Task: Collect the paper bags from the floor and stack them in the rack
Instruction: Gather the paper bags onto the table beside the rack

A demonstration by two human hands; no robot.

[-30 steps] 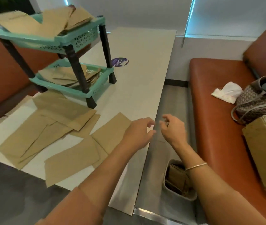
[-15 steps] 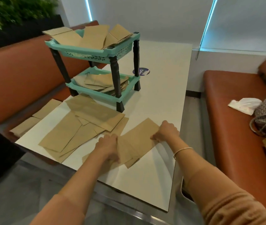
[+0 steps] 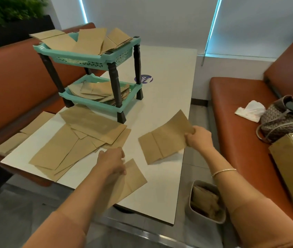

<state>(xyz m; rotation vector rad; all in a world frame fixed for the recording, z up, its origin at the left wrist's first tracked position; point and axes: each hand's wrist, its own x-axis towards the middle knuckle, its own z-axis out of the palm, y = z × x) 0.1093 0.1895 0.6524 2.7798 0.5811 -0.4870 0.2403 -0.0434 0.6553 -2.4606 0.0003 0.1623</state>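
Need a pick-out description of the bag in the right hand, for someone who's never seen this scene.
Start at the white table with the teal two-tier rack. Near the table's right edge, the right hand pinches one brown paper bag by its far corner. Unlike the bags lying flat beside it, this one is lifted and tilted.

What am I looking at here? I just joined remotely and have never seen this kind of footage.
There is no machine: a person works with bare hands, and the single picture comes from a camera worn on their head, looking forward and down. The right hand pinches a flat brown paper bag lifted over the white table. The left hand grips another bag at the table's near edge. More bags lie spread on the table. The turquoise two-shelf rack stands on the table, with bags on both shelves. A small bin on the floor also holds bags.
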